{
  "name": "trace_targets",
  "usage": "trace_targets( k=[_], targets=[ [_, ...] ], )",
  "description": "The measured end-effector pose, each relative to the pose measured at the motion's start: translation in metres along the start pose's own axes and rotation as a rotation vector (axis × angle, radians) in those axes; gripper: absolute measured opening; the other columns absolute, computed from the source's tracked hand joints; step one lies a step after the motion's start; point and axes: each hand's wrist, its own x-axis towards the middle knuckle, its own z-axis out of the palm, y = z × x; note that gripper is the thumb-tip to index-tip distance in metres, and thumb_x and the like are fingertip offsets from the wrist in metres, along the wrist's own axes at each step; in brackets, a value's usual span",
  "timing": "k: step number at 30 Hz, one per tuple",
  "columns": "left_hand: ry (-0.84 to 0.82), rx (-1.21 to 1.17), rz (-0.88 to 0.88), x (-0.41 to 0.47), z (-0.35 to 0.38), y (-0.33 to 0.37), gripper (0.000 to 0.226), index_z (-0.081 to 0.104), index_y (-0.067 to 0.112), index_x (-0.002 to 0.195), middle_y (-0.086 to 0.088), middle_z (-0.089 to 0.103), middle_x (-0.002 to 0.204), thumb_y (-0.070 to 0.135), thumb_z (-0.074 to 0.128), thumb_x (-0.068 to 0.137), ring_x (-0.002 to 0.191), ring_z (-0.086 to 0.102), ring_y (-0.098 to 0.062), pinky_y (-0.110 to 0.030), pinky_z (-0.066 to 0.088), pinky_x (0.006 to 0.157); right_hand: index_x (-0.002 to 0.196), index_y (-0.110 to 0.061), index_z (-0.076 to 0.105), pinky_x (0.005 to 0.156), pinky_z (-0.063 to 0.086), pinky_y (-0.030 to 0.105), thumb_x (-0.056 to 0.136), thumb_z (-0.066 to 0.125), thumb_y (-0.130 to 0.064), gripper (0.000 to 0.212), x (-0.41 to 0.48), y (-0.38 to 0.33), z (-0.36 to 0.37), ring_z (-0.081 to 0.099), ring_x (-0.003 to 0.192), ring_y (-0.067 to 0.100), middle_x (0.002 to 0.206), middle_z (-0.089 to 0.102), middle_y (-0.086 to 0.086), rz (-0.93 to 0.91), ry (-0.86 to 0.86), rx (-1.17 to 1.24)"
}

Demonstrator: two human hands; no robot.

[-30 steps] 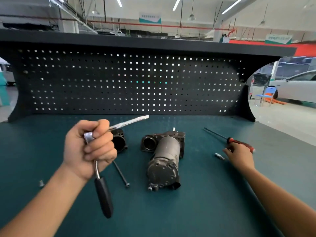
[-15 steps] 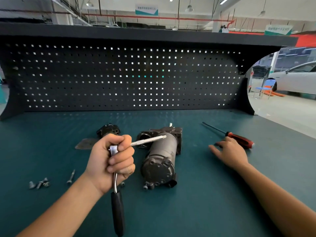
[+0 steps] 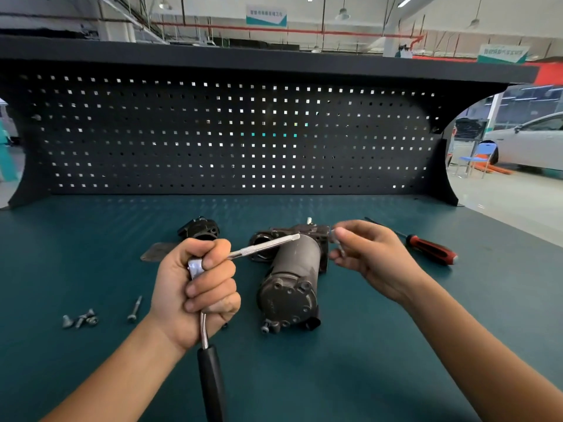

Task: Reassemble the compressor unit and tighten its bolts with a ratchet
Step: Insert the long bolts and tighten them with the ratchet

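Note:
The grey compressor unit [image 3: 291, 281] lies on the green bench, its round end cap towards me. My left hand [image 3: 195, 287] grips the ratchet [image 3: 210, 376] by its head, above the bench; the black handle hangs down and a silver extension bar [image 3: 263, 245] points right over the compressor. My right hand [image 3: 370, 257] is raised just right of the bar's tip and pinches a small silver bit [image 3: 336, 239] between thumb and fingers. A separate black compressor part [image 3: 199, 229] sits behind my left hand.
A flat metal plate [image 3: 155, 251] lies left of the black part. Several loose bolts [image 3: 80, 319] and one longer bolt [image 3: 135, 309] lie at the left. A red-handled screwdriver [image 3: 431, 248] rests at the right. The black pegboard [image 3: 231, 132] stands behind the bench.
My right hand left the bench by the screwdriver and rose to the left with a small silver bit in its fingers. My left hand carried the ratchet right, over the compressor.

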Motion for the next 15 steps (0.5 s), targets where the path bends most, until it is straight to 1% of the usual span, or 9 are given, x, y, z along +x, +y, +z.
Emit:
trace_targets(
  k=[1,3,6,9,12,14,15],
  targets=[
    [-0.007,-0.003,0.01,-0.001,0.001,0.0,0.025,0.047,0.012,0.075,0.003,0.018,0.045,0.015,0.027,0.09,0.037,0.016,-0.008,-0.022,0.014,0.044,0.07,-0.011,0.072,0.052,0.052,0.017,0.065,0.069,-0.014,0.007,-0.006,-0.005,0.016,0.064,0.054,0.01,0.062,0.065,0.001,-0.001,-0.083,0.041],
    [0.004,-0.012,0.019,-0.002,0.003,-0.001,0.025,0.048,0.011,0.076,0.003,0.018,0.044,0.014,0.027,0.09,0.037,0.016,-0.008,-0.022,0.014,0.043,0.065,-0.014,0.076,0.055,0.052,0.015,0.059,0.069,-0.012,0.009,-0.014,-0.011,0.036,0.064,0.055,0.007,0.064,0.068,0.0,0.0,-0.157,0.11],
    [0.048,0.006,0.027,-0.005,0.003,0.001,0.032,0.054,-0.001,0.078,0.003,0.018,0.044,0.013,0.028,0.09,0.037,0.016,-0.009,-0.022,0.014,0.044,0.066,-0.014,0.077,0.06,0.052,0.014,0.058,0.066,-0.006,0.016,-0.016,-0.016,0.044,0.066,0.06,0.006,0.067,0.071,0.0,-0.004,-0.168,0.176],
    [0.057,0.014,0.039,-0.005,0.003,0.004,0.034,0.055,-0.003,0.079,0.003,0.018,0.044,0.014,0.028,0.09,0.037,0.016,-0.008,-0.022,0.013,0.044,0.066,-0.015,0.077,0.062,0.052,0.014,0.058,0.066,-0.003,0.018,-0.013,-0.017,0.042,0.067,0.062,0.006,0.068,0.072,0.0,-0.015,-0.171,0.155],
    [0.046,0.054,0.045,-0.006,0.003,0.005,0.031,0.054,0.002,0.078,0.003,0.018,0.044,0.014,0.028,0.09,0.037,0.016,-0.009,-0.022,0.013,0.044,0.065,-0.015,0.077,0.061,0.052,0.014,0.057,0.067,-0.002,0.018,-0.011,-0.015,0.042,0.068,0.063,0.007,0.068,0.072,0.001,-0.028,-0.172,0.135],
    [0.033,0.078,0.046,-0.007,0.004,0.006,0.024,0.045,0.011,0.075,0.003,0.019,0.045,0.014,0.027,0.091,0.037,0.016,-0.008,-0.022,0.014,0.043,0.065,-0.016,0.077,0.063,0.052,0.014,0.055,0.069,-0.004,0.017,-0.01,-0.014,0.043,0.067,0.064,0.006,0.069,0.072,0.0,-0.05,-0.189,0.088],
    [0.027,0.087,0.044,-0.007,0.004,0.006,0.02,0.039,0.013,0.075,0.003,0.019,0.045,0.014,0.027,0.091,0.037,0.016,-0.008,-0.021,0.014,0.043,0.065,-0.018,0.077,0.065,0.053,0.014,0.054,0.071,-0.007,0.017,-0.01,-0.014,0.043,0.067,0.066,0.006,0.07,0.072,-0.001,-0.075,-0.196,0.033]
  ],
)
